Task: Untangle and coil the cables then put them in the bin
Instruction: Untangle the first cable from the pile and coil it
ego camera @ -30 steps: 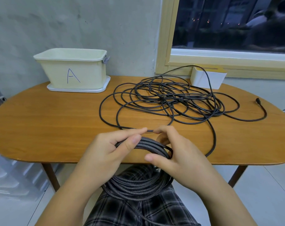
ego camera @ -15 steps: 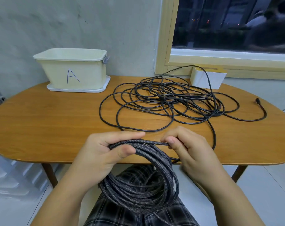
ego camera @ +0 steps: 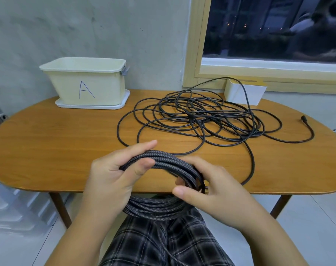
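Handwritten "A" on the cream bin front

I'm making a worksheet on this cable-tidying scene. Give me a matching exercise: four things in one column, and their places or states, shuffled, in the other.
Things:
1. braided cable coil
2. thin black cable
3. bin marked A
4. white box

Places or states:
a. stands on a white tray, far left of the table
b. held in both hands at the table's near edge
c. at the window sill, far right
d. lies in loose tangled loops on the table

Pairs: 1-b, 2-d, 3-a, 4-c
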Demonstrator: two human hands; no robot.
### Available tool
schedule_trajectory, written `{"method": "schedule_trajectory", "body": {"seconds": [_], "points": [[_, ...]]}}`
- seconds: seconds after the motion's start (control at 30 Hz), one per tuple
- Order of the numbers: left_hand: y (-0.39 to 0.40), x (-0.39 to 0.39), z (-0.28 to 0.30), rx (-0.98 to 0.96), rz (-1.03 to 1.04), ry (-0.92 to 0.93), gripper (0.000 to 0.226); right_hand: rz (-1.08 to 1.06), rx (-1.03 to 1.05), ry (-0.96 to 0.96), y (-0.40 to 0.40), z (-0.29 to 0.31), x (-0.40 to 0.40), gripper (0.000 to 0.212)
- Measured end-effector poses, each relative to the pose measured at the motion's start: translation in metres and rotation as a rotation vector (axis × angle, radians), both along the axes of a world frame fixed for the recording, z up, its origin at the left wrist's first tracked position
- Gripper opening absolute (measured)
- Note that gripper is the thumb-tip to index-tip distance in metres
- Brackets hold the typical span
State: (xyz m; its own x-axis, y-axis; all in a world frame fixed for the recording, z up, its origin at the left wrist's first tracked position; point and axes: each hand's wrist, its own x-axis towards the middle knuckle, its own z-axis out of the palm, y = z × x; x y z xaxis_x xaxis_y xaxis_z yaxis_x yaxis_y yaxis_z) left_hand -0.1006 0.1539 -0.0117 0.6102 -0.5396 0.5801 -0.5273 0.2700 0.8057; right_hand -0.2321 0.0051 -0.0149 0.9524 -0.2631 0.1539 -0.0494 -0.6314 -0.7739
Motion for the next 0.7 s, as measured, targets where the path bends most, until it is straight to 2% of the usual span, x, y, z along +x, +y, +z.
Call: {"method": "schedule_trajectory", "body": {"seconds": [0.1, 0.23, 0.37, 0.47, 0.53, 0.6, 0.7], "points": [[-0.001, -0.001, -0.002, -0.031, 0.017, 0.042, 0.041, -0.047, 0.041, -0.032, 0.000, -0.003, 0.003, 0.023], [-0.001, 0.005, -0.008, 0.035, 0.033, 0.075, 0.045, -0.088, 0.046, -0.120, 0.005, -0.010, 0.007, 0.019], [0.009, 0.015, -0.001, 0.329, -0.097, 0.019, 0.048, -0.113, -0.006, -0.075, 0.003, -0.008, 0.007, 0.009], [0.011, 0.011, 0.006, 0.515, -0.181, 0.005, 0.041, -0.061, -0.116, -0.007, 0.004, 0.000, 0.007, 0.005], [0.006, 0.005, 0.007, 0.584, -0.176, -0.065, 0.046, -0.017, -0.197, 0.068, 0.008, 0.008, 0.007, 0.008], [0.001, -0.001, 0.007, 0.643, -0.178, -0.157, 0.051, 0.013, -0.288, 0.135, 0.011, 0.014, 0.010, 0.027], [-0.003, -0.006, 0.009, 0.601, -0.180, -0.149, 0.048, -0.019, -0.320, 0.092, 0.012, 0.015, 0.012, 0.034]]}}
